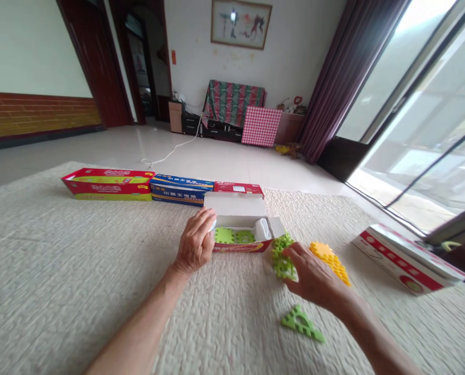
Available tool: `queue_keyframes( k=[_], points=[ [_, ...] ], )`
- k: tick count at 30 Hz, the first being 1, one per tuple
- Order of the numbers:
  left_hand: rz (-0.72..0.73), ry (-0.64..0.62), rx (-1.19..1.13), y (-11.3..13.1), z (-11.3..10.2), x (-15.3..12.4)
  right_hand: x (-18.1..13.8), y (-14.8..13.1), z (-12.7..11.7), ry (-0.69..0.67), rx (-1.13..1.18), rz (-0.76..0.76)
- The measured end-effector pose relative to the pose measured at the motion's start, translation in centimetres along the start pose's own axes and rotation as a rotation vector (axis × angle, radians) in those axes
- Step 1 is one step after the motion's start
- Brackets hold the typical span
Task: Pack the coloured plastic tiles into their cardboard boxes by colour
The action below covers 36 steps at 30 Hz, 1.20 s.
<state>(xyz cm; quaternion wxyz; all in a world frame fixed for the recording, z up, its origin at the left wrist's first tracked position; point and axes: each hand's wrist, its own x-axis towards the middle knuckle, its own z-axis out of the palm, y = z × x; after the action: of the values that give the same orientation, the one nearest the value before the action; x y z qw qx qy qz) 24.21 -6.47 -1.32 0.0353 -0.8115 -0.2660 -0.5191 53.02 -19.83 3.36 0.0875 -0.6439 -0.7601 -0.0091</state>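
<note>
An open red and white box [242, 245] lies on the beige cover, with green toothed foam pieces [232, 236] and something white [262, 228] inside. My left hand [195, 244] grips the box's left end, fingers curled over its edge. My right hand [314, 276] is closed around a stack of green toothed foam pieces [281, 255] just right of the box. Yellow foam pieces [329, 259] lie past my right hand. A green foam triangle [302, 324] lies near my right wrist.
A row of shut boxes stands behind: red and yellow [107, 184], blue [181, 189], red [238, 188]. Another red and white box [407, 259] lies at the right edge. The beige textured cover [60, 271] spans the surface. Tiled floor and a window lie beyond.
</note>
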Motion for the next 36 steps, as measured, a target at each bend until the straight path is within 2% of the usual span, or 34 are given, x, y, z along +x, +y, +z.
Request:
queue_keyframes(
  k=[4,8,12,15,23,27,31,36],
  points=[
    [0.003,-0.004,0.002,0.0,0.0,0.0,0.4,-0.6,-3.3,0.077,0.048,-0.025],
    [0.002,-0.007,0.002,-0.1,0.0,-0.1,4.0,-2.9,-5.6,0.225,0.136,-0.170],
    [0.007,-0.001,0.007,-0.1,0.1,-0.1,8.1,-5.3,-4.7,0.195,0.078,-0.275],
    [0.013,0.002,0.011,-0.1,0.1,-0.1,9.5,-6.0,-3.6,0.154,0.018,-0.272],
    [0.012,0.000,0.012,-0.1,0.1,0.0,9.1,-5.2,-3.5,0.147,0.010,-0.211],
    [0.010,0.000,0.008,0.0,0.0,0.0,8.2,-5.7,-3.7,0.164,0.109,-0.223],
    [0.002,-0.007,0.012,0.1,0.0,0.1,7.8,-7.0,-3.5,0.096,0.181,-0.233],
    [0.005,-0.018,0.017,0.2,-0.2,0.1,8.0,-8.1,-2.2,-0.012,0.044,-0.208]
  ],
)
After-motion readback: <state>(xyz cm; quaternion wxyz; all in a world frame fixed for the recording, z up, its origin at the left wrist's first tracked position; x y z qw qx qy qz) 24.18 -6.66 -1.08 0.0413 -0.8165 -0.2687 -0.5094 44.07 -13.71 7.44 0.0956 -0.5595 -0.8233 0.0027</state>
